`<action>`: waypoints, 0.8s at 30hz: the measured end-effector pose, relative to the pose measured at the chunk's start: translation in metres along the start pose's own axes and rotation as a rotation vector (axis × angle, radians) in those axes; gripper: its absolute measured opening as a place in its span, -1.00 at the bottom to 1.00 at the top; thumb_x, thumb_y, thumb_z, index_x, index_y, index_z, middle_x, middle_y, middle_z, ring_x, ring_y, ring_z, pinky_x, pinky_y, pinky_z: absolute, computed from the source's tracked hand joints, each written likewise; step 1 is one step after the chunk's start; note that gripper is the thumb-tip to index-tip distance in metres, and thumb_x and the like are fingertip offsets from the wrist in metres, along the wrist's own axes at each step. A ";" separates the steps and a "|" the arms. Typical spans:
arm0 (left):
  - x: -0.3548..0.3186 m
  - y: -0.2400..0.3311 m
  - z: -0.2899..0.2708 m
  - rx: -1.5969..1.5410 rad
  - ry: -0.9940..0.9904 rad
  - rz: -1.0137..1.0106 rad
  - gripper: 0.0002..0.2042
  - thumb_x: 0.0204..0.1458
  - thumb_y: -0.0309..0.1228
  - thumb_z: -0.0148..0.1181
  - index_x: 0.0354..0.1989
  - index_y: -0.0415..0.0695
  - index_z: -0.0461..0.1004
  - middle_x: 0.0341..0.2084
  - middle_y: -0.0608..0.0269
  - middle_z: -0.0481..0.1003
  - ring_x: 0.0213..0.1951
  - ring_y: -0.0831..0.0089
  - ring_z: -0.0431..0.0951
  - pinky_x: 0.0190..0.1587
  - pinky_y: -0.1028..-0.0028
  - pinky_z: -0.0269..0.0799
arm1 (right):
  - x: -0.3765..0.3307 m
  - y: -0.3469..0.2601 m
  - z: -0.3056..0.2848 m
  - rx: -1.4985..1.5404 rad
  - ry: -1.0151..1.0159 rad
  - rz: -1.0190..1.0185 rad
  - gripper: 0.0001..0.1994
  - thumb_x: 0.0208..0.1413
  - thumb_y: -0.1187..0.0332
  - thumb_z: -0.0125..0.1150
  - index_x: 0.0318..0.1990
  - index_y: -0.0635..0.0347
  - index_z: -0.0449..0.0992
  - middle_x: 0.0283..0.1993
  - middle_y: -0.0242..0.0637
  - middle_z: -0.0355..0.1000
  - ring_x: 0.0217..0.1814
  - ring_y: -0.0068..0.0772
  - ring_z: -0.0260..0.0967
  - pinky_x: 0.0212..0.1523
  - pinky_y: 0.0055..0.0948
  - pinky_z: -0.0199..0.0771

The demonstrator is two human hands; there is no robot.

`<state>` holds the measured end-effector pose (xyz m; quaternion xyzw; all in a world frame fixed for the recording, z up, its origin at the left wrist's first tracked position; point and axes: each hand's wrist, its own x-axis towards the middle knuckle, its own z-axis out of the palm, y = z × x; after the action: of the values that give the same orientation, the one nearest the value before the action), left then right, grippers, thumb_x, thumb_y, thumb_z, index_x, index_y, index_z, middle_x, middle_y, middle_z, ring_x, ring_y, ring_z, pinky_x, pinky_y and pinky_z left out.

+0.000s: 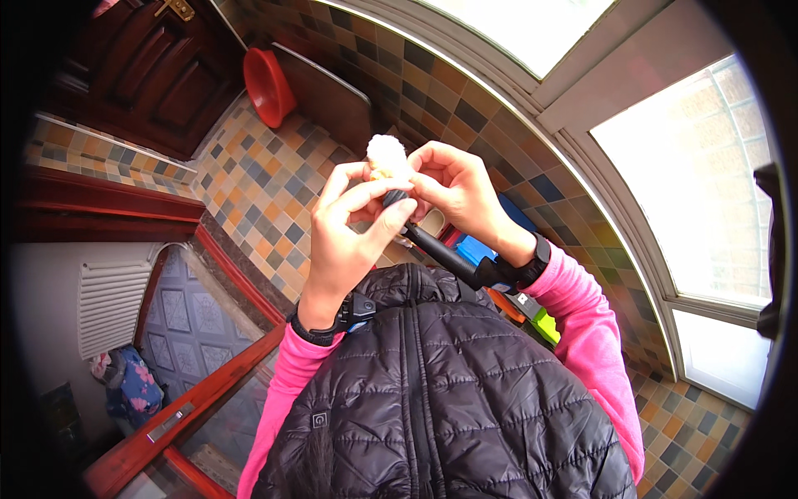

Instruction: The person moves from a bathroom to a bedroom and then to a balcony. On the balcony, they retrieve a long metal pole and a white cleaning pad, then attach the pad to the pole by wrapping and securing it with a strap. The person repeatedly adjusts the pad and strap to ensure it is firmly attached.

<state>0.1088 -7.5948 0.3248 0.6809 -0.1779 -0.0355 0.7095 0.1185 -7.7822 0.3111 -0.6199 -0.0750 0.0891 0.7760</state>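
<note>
In front of my chest, a white fluffy tuft (386, 153) stands up between my two hands. My left hand (349, 224) is closed, its fingers at the base of the tuft and its thumb against a dark grey ribbed piece (394, 198). The fingertips of my right hand (457, 187) pinch at the tuft's base from the other side. A black rod (445, 254) slants from below the ribbed piece toward my right wrist. Whether tuft, ribbed piece and rod are joined is hidden by my fingers.
A red basin (268, 87) leans by a brown board (328, 91) near the tiled wall. Blue (475, 249) and green (545, 326) items sit partly hidden below my right forearm. A dark red door (158, 75) stands far left, a window (690, 175) at right.
</note>
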 end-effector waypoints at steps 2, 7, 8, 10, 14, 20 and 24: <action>0.000 -0.001 -0.001 -0.013 -0.008 -0.019 -0.78 0.08 -0.56 0.30 -0.09 -0.30 0.60 -0.06 0.19 0.37 -0.14 0.45 0.59 -0.15 0.54 0.58 | 0.001 -0.001 -0.005 0.021 -0.029 0.038 -0.88 0.23 0.45 0.21 -0.19 0.33 0.47 -0.43 -0.37 0.49 -0.51 -0.70 0.40 -0.53 -0.68 0.40; 0.003 -0.003 -0.006 -0.029 -0.059 0.015 -0.74 0.04 -0.54 0.36 -0.08 -0.29 0.60 -0.04 0.19 0.38 -0.13 0.46 0.57 -0.10 0.54 0.57 | 0.009 -0.004 -0.019 0.046 -0.123 0.093 -0.86 0.20 0.44 0.21 -0.15 0.32 0.50 -0.45 -0.41 0.47 -0.54 -0.75 0.35 -0.58 -0.72 0.27; 0.003 -0.003 -0.006 -0.017 -0.063 0.025 -0.73 0.03 -0.54 0.37 -0.08 -0.29 0.61 -0.04 0.18 0.39 -0.13 0.47 0.57 -0.10 0.55 0.57 | 0.009 -0.004 -0.019 0.037 -0.131 0.103 -0.84 0.21 0.43 0.21 -0.13 0.31 0.50 -0.43 -0.42 0.48 -0.50 -0.75 0.36 -0.53 -0.72 0.29; 0.003 -0.002 -0.009 0.004 -0.061 0.052 -0.72 0.01 -0.55 0.38 -0.08 -0.30 0.61 -0.03 0.17 0.39 -0.14 0.47 0.57 -0.10 0.55 0.57 | 0.007 -0.005 -0.016 0.047 -0.171 0.052 -0.84 0.21 0.43 0.22 -0.12 0.30 0.50 -0.39 -0.42 0.48 -0.44 -0.74 0.38 -0.46 -0.71 0.33; 0.000 0.001 -0.013 0.025 -0.057 0.090 -0.71 -0.02 -0.54 0.40 -0.08 -0.29 0.61 -0.02 0.16 0.41 -0.15 0.47 0.57 -0.14 0.56 0.56 | 0.005 -0.007 -0.010 -0.293 -0.175 -0.225 -0.72 0.11 0.35 0.33 -0.07 0.23 0.47 -0.26 -0.43 0.48 -0.26 -0.64 0.41 -0.26 -0.57 0.43; 0.000 0.002 -0.014 0.077 -0.074 0.102 -0.72 -0.01 -0.51 0.40 -0.09 -0.28 0.62 -0.04 0.17 0.42 -0.16 0.48 0.56 -0.17 0.57 0.53 | 0.013 -0.008 -0.010 -0.653 -0.110 -0.486 -0.66 -0.03 0.32 0.42 -0.14 0.21 0.46 -0.34 -0.28 0.43 -0.32 -0.40 0.45 -0.26 -0.41 0.47; 0.003 -0.002 -0.015 0.005 -0.069 0.053 -0.73 0.02 -0.52 0.38 -0.07 -0.26 0.62 -0.03 0.22 0.40 -0.12 0.49 0.54 -0.09 0.56 0.52 | 0.014 -0.003 0.003 -0.702 0.000 -0.517 -0.68 -0.05 0.35 0.43 -0.16 0.20 0.47 -0.33 -0.21 0.44 -0.38 -0.31 0.49 -0.35 -0.39 0.49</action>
<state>0.1162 -7.5818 0.3236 0.6763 -0.2205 -0.0399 0.7018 0.1314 -7.7767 0.3145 -0.8069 -0.2538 -0.1391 0.5149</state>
